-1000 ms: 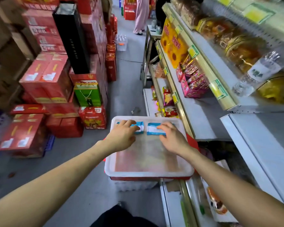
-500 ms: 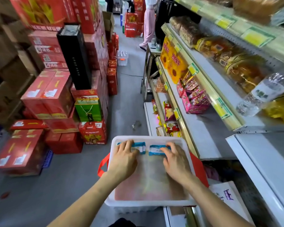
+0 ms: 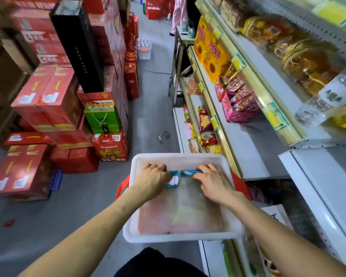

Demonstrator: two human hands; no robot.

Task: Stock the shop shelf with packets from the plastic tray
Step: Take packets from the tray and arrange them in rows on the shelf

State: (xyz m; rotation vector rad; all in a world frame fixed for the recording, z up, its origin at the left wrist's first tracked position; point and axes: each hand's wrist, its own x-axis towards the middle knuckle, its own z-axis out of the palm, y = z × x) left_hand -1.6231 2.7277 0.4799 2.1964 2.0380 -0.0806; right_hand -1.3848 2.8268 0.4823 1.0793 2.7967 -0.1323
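A white translucent plastic tray [image 3: 183, 237] sits in front of me over a red basket. Two blue-and-white packets lie at its far end. My left hand [image 3: 152, 180] grips the left packet [image 3: 172, 179], its fingers curled round it and tilting it up. My right hand [image 3: 214, 181] has its fingers curled over the right packet [image 3: 188, 172], which is mostly hidden under them. The shop shelf [image 3: 246, 148] runs along my right, its white middle board bare near me and holding pink packets [image 3: 238, 104] farther along.
Red cartons [image 3: 48, 100] and a green bag [image 3: 102, 118] are stacked on the left of the grey aisle floor. Upper shelves at right hold bread bags and a water bottle [image 3: 332, 94]. A person stands far down the aisle.
The view has tipped down and closer to the tray. Both hands went from lying flat on the packets to curling round them; the left packet is now tilted up.
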